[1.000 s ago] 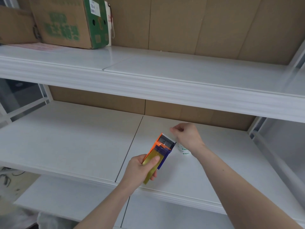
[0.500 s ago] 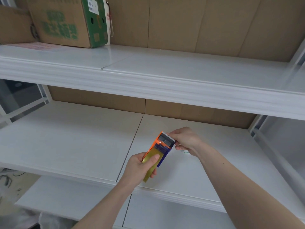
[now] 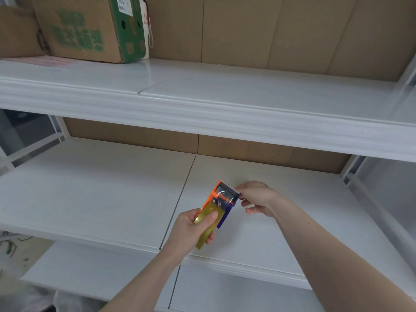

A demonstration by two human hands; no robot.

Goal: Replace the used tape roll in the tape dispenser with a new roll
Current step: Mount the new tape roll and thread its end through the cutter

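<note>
From the head camera, the left hand [image 3: 191,228] is wrapped around the rear of the tape dispenser [image 3: 221,203], thumb pressed flat on the yellowish tape roll [image 3: 208,220] seated in it; the dispenser has an orange side and a blue side and is held above the middle shelf [image 3: 101,194], tilted with its cutter end pointing up and away from the person; the right hand [image 3: 257,199] is at that cutter end, fingers pinched together on the right corner of the dispenser's front (whether they grip a strip of tape or the plastic itself, I cannot tell); a thin glint of clear film shows across the front opening; the two hands are close, joined only through the dispenser, and both forearms reach in from the lower edge of the view; on the upper shelf [image 3: 225,95], far left, a cardboard box [image 3: 85,30] with green print stands against the brown back panel.
</note>
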